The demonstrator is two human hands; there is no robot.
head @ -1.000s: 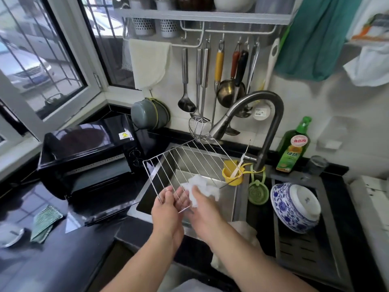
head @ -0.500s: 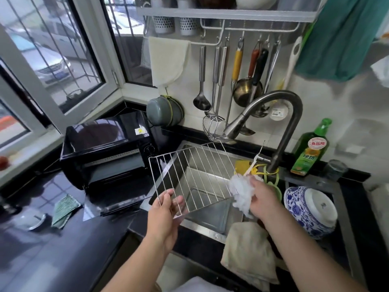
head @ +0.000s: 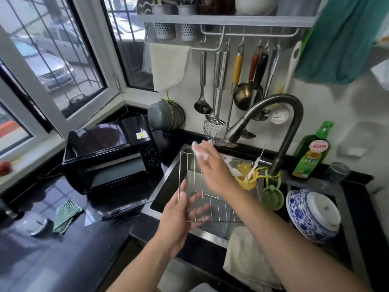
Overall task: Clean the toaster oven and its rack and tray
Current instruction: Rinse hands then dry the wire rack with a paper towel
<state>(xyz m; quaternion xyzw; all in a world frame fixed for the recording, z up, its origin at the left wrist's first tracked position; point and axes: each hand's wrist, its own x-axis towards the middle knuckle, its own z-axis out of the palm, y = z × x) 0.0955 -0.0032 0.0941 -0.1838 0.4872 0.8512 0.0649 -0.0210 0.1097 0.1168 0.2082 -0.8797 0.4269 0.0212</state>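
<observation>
1. I see a glossy black toaster oven (head: 109,152) on a black countertop (head: 63,260).
2. The wire rack (head: 212,199) I hold is silver, over a steel-grey sink (head: 210,230).
3. The wad in my right hand (head: 214,173) is a white scrubber (head: 200,151).
4. A green-and-white striped cloth (head: 66,214) lies on the counter.
5. The bowl (head: 311,213) carries a blue floral pattern on white.
6. The bottle (head: 311,152) is green with a red-and-yellow label.
7. A yellow cup (head: 247,178) hangs beside a light green strainer (head: 272,197).
8. A cream towel (head: 248,262) drapes over the sink's edge; a teal cloth (head: 341,39) hangs above.
</observation>
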